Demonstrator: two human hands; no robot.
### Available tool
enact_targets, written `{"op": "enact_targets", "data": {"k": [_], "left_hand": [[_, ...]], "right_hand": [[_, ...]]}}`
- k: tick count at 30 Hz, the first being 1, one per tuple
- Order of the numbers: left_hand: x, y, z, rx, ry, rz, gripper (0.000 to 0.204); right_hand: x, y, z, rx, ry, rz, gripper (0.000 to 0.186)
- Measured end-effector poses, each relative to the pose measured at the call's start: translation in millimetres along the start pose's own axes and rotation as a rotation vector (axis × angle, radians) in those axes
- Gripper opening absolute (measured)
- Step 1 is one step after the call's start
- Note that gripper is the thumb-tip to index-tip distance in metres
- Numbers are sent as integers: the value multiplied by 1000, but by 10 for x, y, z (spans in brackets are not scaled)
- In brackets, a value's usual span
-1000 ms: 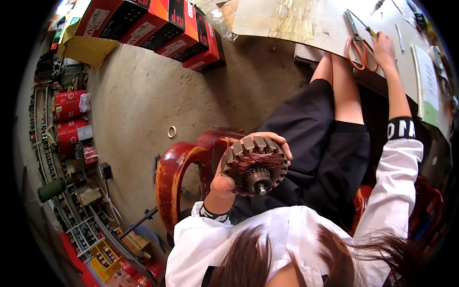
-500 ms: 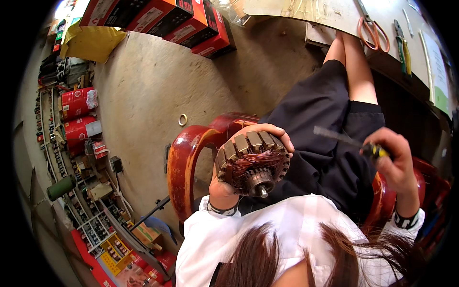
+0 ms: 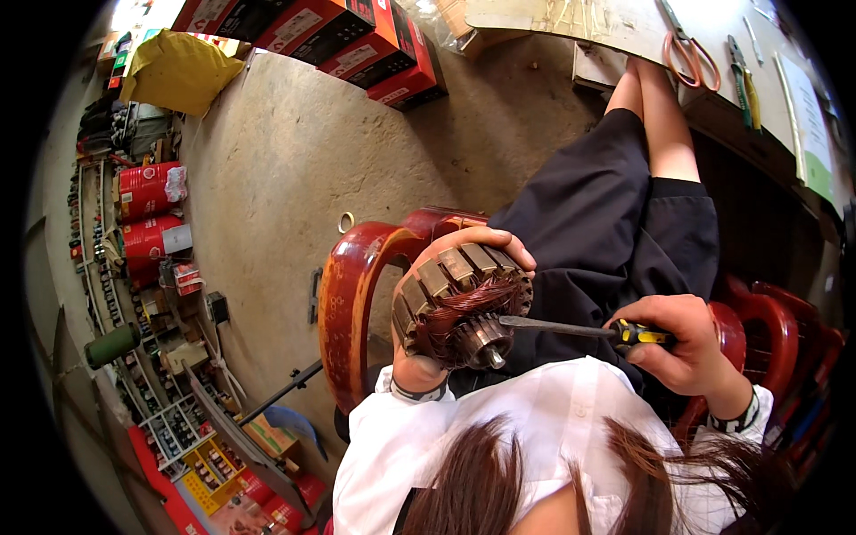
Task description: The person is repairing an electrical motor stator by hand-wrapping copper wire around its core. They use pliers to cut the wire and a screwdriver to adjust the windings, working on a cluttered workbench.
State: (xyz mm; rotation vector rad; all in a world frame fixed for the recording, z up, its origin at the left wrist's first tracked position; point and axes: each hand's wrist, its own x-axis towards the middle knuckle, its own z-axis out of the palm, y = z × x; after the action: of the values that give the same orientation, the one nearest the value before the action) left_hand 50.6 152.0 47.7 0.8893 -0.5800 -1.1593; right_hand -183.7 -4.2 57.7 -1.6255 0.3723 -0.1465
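Observation:
My left hand (image 3: 417,367) is wrapped round a motor armature (image 3: 437,283), a slotted metal core wound with copper wire. Its commutator (image 3: 482,339) and the short shaft end face toward me. In my right hand (image 3: 682,343) is a flat-blade screwdriver (image 3: 562,327) with a black and yellow handle. The blade points left, and its tip appears to meet the armature at the edge of the commutator beside the copper windings. Part of my left hand is hidden behind the core.
A red wooden chair arm (image 3: 349,308) curves beside my left arm. The worktable (image 3: 615,31) at the far right bears scissors (image 3: 691,61) and pliers (image 3: 744,85). Red and black boxes (image 3: 392,53) stand on the floor ahead. Shelving with small parts (image 3: 169,419) runs along the left.
My right hand has moved left and toward me, bringing the screwdriver tip to the armature's commutator. The armature has tilted and shifted slightly in my left hand.

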Motion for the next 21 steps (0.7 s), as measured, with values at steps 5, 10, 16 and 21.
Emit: {"op": "enact_targets", "data": {"k": [5, 10, 16, 21], "left_hand": [[-54, -5, -33, 8, -19, 34, 111], [-86, 7, -30, 32, 6, 35, 111], [-127, 45, 22, 98, 132, 32, 123], [-43, -18, -51, 52, -30, 119, 104]], "right_hand": [[47, -65, 68, -49, 31, -16, 28], [43, -44, 114, -34, 30, -29, 25], [62, -51, 226, -39, 100, -70, 25], [66, -18, 322, -35, 175, -78, 26]]}}
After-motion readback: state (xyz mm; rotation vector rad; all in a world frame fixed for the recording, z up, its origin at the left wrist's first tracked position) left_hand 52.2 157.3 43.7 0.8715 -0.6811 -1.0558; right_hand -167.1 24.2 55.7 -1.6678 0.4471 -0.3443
